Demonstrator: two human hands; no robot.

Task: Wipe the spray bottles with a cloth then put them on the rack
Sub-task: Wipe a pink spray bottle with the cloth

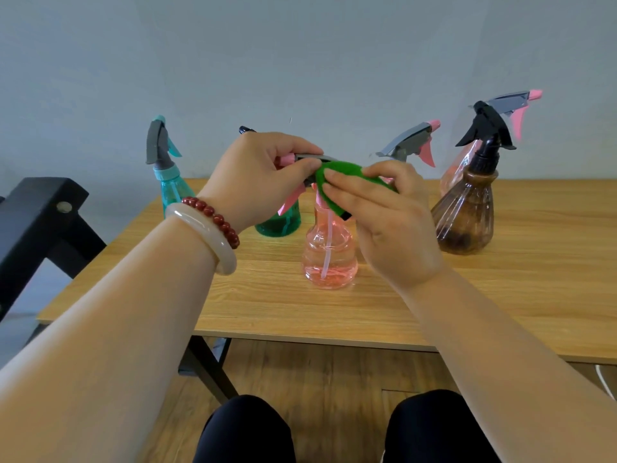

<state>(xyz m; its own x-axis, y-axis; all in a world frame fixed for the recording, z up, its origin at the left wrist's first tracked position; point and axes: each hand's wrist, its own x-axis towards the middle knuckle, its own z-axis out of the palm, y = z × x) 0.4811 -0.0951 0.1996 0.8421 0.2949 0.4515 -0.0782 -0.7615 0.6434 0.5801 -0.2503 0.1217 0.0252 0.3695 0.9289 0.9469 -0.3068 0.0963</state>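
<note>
Nearest, the bangled left forearm leads to the left hand (263, 182), which pinches the grey sprayer head of the pink bottle (329, 252). The bottle stands mid-table (500, 295), right of the black rack (33, 212) and the teal bottle (168, 188). The right hand (390, 222) pinches a soft green cloth (337, 175) folded over that head. The bottle looks light, made of thin, smooth clear plastic that is probably slippery, so its waisted neck seems the surest hold.

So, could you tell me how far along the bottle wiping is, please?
Nothing looks finished: no bottle shows on the visible part of the black rack. In hand: the left hand grips the spray head of the pink bottle while the right hand holds the green cloth on it. Left: the teal bottle, brown bottle and others standing on the table.
</note>
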